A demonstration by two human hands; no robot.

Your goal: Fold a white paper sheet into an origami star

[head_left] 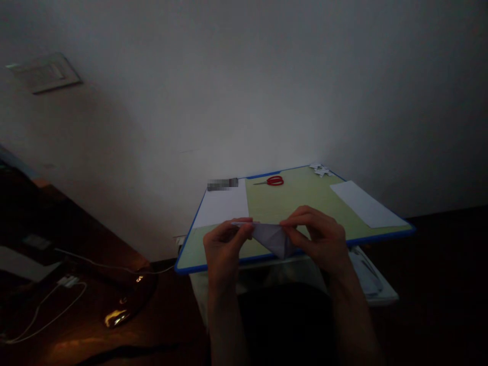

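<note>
A folded piece of white paper (271, 239) is stretched between my two hands, above the near edge of the table. It has a triangular shape, with a point hanging down and creases across it. My left hand (227, 241) pinches its left end between thumb and fingers. On the other side, my right hand (318, 234) grips the right end, thumb below and fingers on top. Part of the paper's right side is hidden behind the right thumb.
The green table (293, 203) has a blue rim. On it lie red-handled scissors (274, 181), a white sheet (223, 206) at left, another sheet (366, 203) at right, and small folded paper pieces (321, 170) at the back. A wall stands behind; a white cable (110, 265) hangs left.
</note>
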